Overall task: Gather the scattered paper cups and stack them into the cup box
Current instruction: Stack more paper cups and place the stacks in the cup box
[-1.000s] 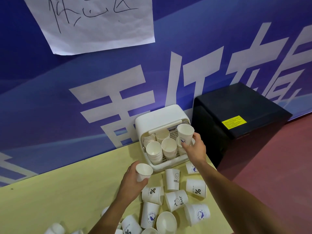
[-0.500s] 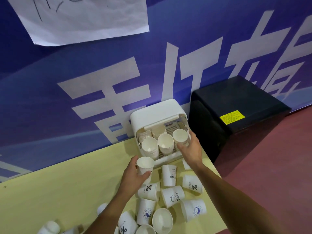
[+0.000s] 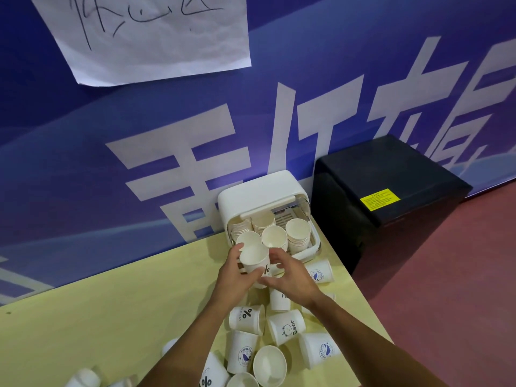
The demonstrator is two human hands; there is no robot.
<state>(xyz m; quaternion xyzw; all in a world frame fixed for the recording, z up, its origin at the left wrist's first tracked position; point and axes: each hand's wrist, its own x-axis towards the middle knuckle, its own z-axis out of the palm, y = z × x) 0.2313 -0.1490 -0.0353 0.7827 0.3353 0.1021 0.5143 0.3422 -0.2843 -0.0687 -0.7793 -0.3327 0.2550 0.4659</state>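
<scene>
A white cup box [image 3: 259,195] stands against the blue wall at the far right corner of the yellow table [image 3: 106,317], its front open and several stacks of paper cups [image 3: 297,236] inside. My left hand [image 3: 233,277] holds a white paper cup [image 3: 254,260] upright just in front of the box. My right hand [image 3: 290,277] is beside that cup, fingers spread and touching its lower right side. Several loose printed cups [image 3: 286,326] lie scattered on the table below my hands.
A black cabinet [image 3: 391,202] with a yellow label stands right of the table on the red floor. The table's right edge runs diagonally beside the cups. More cups [image 3: 83,378] lie at the bottom left. A handwritten paper sheet [image 3: 150,34] hangs on the wall.
My right hand left a cup on the right stack in the box and drew back to the cup in my left hand. My left hand lifted its cup toward the box.
</scene>
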